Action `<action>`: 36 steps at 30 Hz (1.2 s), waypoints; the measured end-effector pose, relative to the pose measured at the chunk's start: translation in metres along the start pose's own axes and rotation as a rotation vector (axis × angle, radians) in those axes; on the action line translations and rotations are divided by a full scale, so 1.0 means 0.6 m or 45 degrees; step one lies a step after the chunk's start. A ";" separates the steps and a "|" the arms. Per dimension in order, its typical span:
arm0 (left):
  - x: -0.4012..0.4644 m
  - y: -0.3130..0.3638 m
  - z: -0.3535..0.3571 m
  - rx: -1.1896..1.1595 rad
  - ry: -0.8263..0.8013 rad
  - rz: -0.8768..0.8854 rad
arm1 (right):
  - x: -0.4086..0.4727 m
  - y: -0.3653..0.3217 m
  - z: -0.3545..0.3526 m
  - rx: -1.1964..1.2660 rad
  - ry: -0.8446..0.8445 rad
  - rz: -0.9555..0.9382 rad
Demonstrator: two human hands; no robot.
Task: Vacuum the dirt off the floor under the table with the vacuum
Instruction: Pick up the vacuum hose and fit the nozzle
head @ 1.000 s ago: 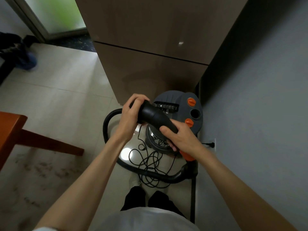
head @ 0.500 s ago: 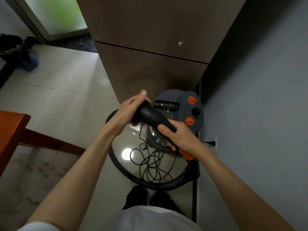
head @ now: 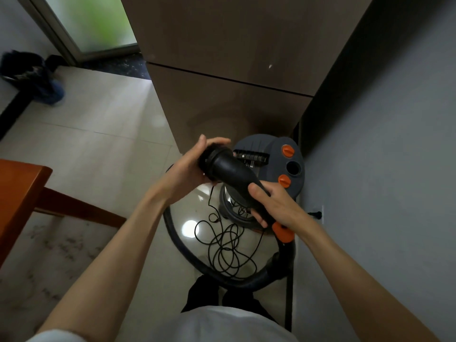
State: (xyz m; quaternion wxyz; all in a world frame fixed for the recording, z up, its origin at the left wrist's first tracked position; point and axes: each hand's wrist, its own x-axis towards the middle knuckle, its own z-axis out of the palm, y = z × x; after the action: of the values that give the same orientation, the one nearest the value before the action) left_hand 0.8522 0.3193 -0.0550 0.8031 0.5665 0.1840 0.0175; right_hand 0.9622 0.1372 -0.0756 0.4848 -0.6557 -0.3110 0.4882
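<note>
My right hand grips the black vacuum nozzle at its narrow end, just above an orange collar. My left hand lies with its palm against the nozzle's round brush end, thumb up and fingers loosely spread around it. Below the nozzle, the grey canister vacuum with orange knobs stands on the floor. Its black hose loops around a tangled power cord. Brown dirt speckles the tiles under the orange wooden table at the left.
A tall brown cabinet rises right behind the vacuum. A grey wall runs along the right, with a plug in a low socket. A dark blue bundle lies at the far left near a glass door.
My left hand has loosened from a full grip on the nozzle's brush end to a spread palm against it. The nozzle has tilted slightly; my right hand keeps its hold.
</note>
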 end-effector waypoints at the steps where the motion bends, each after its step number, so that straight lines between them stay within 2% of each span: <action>1: -0.002 -0.004 -0.005 -0.141 -0.081 -0.001 | 0.000 0.001 -0.006 0.012 -0.017 0.014; 4: 0.000 -0.016 -0.011 -0.324 -0.205 -0.015 | 0.002 0.004 -0.015 0.014 -0.046 0.037; 12: 0.011 -0.019 -0.006 -0.284 -0.110 -0.047 | 0.004 0.010 -0.009 -0.039 0.081 0.014; 22: 0.012 -0.034 -0.010 -0.213 -0.042 -0.106 | 0.006 0.023 -0.012 -0.081 0.114 0.051; 25: 0.017 -0.036 -0.002 -0.169 0.006 -0.135 | 0.013 0.031 -0.016 -0.211 0.217 0.034; 28: 0.021 -0.041 -0.003 -0.200 -0.078 -0.167 | 0.015 0.032 -0.021 -0.327 0.321 0.065; 32: 0.029 -0.048 -0.011 -0.254 -0.209 -0.125 | 0.012 0.012 -0.036 -0.089 0.204 0.155; 36: 0.041 -0.042 -0.012 -0.308 -0.138 -0.072 | 0.023 0.006 -0.054 0.110 0.070 0.201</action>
State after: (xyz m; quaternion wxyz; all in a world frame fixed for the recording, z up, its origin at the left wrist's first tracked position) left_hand 0.8684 0.3224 -0.0868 0.8744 0.4603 0.1530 -0.0137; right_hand 0.9970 0.1373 -0.0820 0.4810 -0.6698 -0.2234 0.5197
